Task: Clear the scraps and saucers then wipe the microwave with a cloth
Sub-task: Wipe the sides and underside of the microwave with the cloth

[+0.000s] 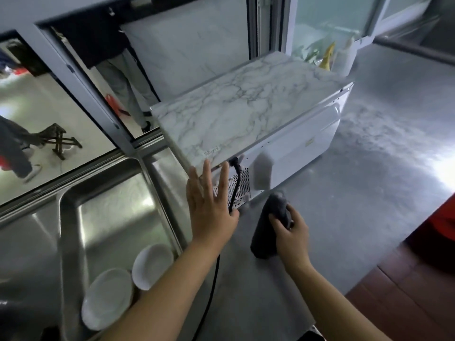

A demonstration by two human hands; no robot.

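I had the cloth (269,227) bunched in my right hand (291,236), fingers and thumb curled round its middle so that a dark roll stuck out above and below the grip. It hung just over the steel counter (357,168), close to the back corner of the microwave (246,114). I judged it soft and light, likely to flop and fold on itself; for wiping I thought it better spread flat under the palm than held as a wad, since a wad would only touch at its tip.

My left hand (209,205) was flat, fingers straight and spread, at the rear corner of the microwave beside the black power cord (235,185); whether the fingertips touched the casing I could not tell. The microwave sat with its vented back panel toward me and its marble-patterned top facing up. It looked heavy, rigid and smooth, so I reckoned steadying or turning it called for a flat press on a corner, clear of the cord.

Two white saucers (128,286) lay in the sink (71,217) to my left, leaning on each other. They looked brittle and slick, best lifted by the rims.
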